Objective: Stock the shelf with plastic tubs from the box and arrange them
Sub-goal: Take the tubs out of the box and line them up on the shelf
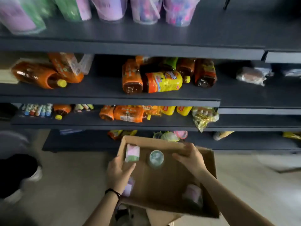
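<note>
1. Left hand (120, 172), black band at the wrist, lies across the left wall of the open brown cardboard box (164, 181). Its fingers are nearly straight and reach inside, holding nothing.
2. Just past my fingertips, a pink-and-green plastic tub (132, 153) sits in the box's far left corner. A second, pale pink tub (128, 186) shows partly beneath my palm.
3. Between my hands, a round clear plastic tub with pale contents (156, 158) stands on the box floor, seen from above.
4. My right hand (190, 159) hangs over the far right part of the box, fingers spread, thumb pointing left, empty. Its fingertips are at the far rim. Blur keeps me from telling whether they touch it.
5. A blurred pale pink tub (193, 194) rests in the near right corner, beside my right forearm.
6. Behind the box stands the dark shelving unit (146, 49). Its top shelf carries a row of clear plastic tubs with pink and green contents (110, 8). The shelves below hold orange and yellow packets and bottles (162, 82).
</note>
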